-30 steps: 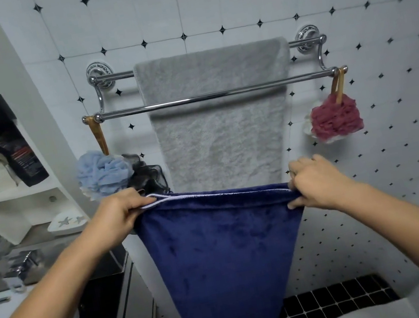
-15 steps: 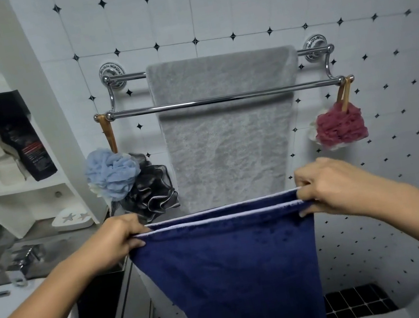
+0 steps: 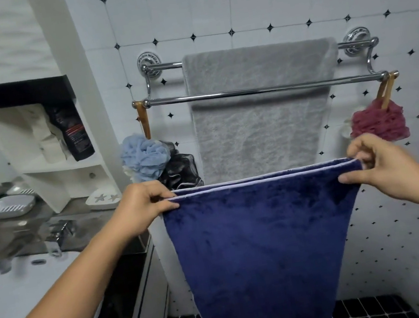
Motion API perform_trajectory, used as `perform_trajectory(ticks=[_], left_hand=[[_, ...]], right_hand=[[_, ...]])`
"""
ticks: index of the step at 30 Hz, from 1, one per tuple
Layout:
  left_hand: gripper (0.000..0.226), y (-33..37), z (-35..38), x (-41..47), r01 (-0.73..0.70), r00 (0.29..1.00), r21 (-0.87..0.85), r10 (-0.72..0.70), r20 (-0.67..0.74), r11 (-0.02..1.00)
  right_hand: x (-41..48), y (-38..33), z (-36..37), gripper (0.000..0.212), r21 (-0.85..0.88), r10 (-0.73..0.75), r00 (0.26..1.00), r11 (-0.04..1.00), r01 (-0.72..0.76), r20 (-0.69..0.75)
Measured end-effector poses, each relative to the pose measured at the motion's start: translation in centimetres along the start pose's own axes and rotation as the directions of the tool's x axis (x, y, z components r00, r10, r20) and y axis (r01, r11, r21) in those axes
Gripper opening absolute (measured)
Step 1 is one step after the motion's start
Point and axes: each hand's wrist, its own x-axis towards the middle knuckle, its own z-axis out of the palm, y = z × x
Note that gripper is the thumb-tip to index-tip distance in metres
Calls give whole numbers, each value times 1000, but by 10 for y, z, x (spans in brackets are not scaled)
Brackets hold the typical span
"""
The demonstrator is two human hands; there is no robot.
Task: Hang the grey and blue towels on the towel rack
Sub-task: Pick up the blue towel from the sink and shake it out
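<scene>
A person held the blue towel (image 3: 263,247) stretched flat before the chrome towel rack (image 3: 247,92), the left hand (image 3: 141,208) pinching its corner at 9 o'clock and the right hand (image 3: 377,165) pinching the corner at 3 o'clock. Over the past second the folded top edge had been pulled taut and level, its two white-trimmed layers lined up, though it hung below the front bar. The grey towel (image 3: 266,120) was already draped over the rear bar at 12 o'clock, so half the job looked done. A lift over the front bar appeared to be what remained. Bath sponges (image 3: 145,156) dangled at each end of the rack.
</scene>
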Motion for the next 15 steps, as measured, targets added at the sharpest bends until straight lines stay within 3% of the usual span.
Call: perform_trajectory(ticks=[2, 4, 7, 10, 11, 13, 15], left_hand=[[32, 2, 5, 0, 41, 997, -89, -46, -60, 995], [29, 5, 12, 0, 13, 1000, -75, -15, -24, 997], [13, 12, 23, -7, -177, 967, 81, 158, 200, 981], [17, 15, 37, -16, -366, 866, 171, 267, 423, 915], [16, 11, 36, -16, -404, 851, 220, 277, 445, 888], [12, -3, 31, -8, -344, 921, 335, 245, 303, 877], [13, -13, 26, 2, -25, 1000, 349, 21, 13, 937]], right_hand=[[5, 1, 3, 41, 55, 55, 998, 997, -54, -16], [11, 3, 4, 26, 35, 86, 995, 996, -84, -55], [15, 7, 9, 9, 3, 150, 974, 988, -152, -169], [15, 8, 10, 7, -1, 178, 959, 983, -183, -222], [14, 8, 7, 8, 3, 181, 972, 983, -183, -148], [5, 7, 0, 10, 18, 169, 956, 984, -178, 241], [-6, 4, -2, 19, -4, 179, 801, 976, -216, 571]])
